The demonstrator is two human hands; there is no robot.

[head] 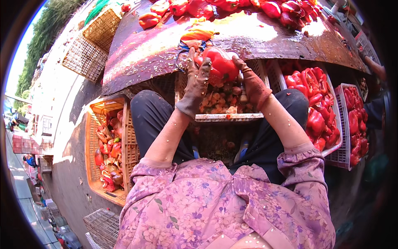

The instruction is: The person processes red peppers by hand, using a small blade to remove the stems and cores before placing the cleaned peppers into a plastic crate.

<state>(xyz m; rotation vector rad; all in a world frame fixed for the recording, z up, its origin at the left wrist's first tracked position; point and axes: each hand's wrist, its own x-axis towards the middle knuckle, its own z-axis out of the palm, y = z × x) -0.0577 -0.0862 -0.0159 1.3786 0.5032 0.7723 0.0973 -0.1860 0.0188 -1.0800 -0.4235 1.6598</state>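
Observation:
Both my hands wear stained work gloves speckled with seeds. My left hand (196,82) grips the left side of a large red bell pepper (219,67) at the table's near edge. On the pepper's right side is my right hand (252,82), which also holds a tool with a metal part that points down; its kind is unclear. Below them a white plastic crate (228,117) between my knees holds pepper cores and seeds. An orange-yellow pepper (197,34) lies just beyond, with a dark blue cord beside it.
Red peppers (199,8) line the far part of the wet, seed-strewn table (140,53). An orange crate (93,174) of pepper pieces stands left; white crates (337,137) of red peppers stand right. Another person's arm (374,67) shows at far right.

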